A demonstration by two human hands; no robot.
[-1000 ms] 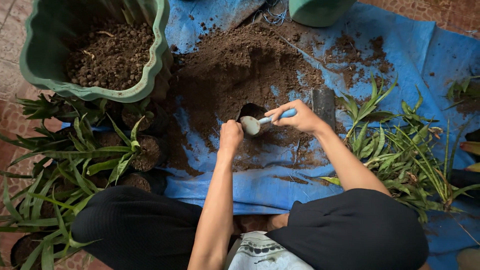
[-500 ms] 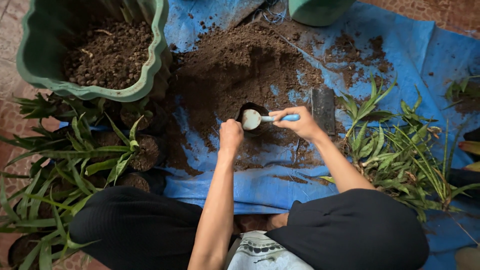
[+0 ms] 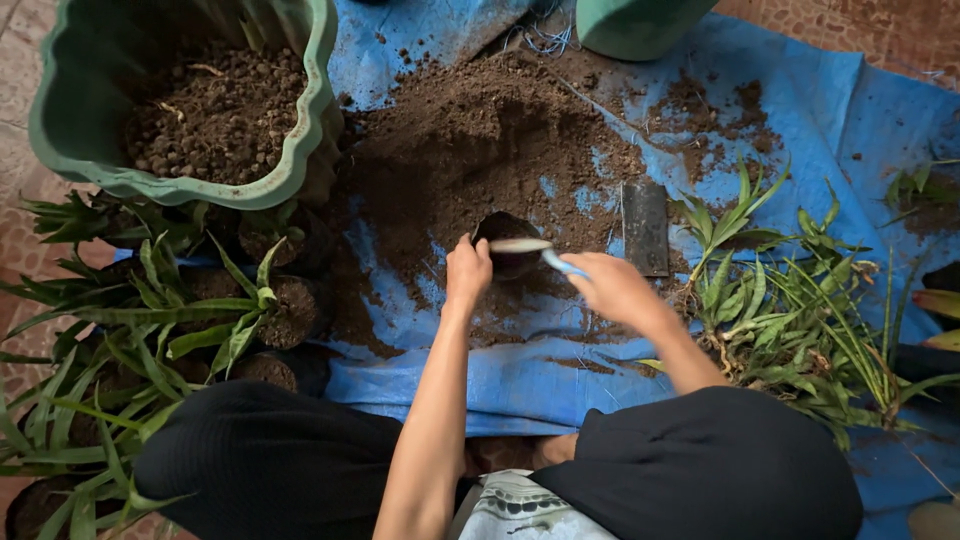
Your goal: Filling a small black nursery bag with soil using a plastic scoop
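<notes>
a blue tarpaulin (image 3: 800,110) is spread over a patterned tile floor and takes up most of the frame, with a broad heap of dark potting soil (image 3: 480,130) on it at upper centre. at the upper left of the frame sits a large green scalloped planter (image 3: 300,170) part filled with coarse soil, and below it, along the left edge, small black nursery pots with narrow-leaved seedlings (image 3: 230,320).

at centre, the left hand (image 3: 467,272) is closed on the near rim of a small black nursery pot (image 3: 500,228) standing at the foot of the heap. just right of it the right hand (image 3: 610,290) is closed around the light blue handle of a small trowel (image 3: 535,250), whose pale blade lies level over the pot's mouth. a flat dark blade-like tool (image 3: 646,226) lies on the tarpaulin right of the hands, and loose uprooted plants (image 3: 790,300) are piled at the right. a green vessel (image 3: 640,20) shows at the top edge.

the pot looks thin, light and flexible, likely to tip or buckle, so pinching the rim steadies it best. the trowel looks stiff and light; its handle is the place to hold. the soil seems dry and crumbly, apt to spill from the blade.
</notes>
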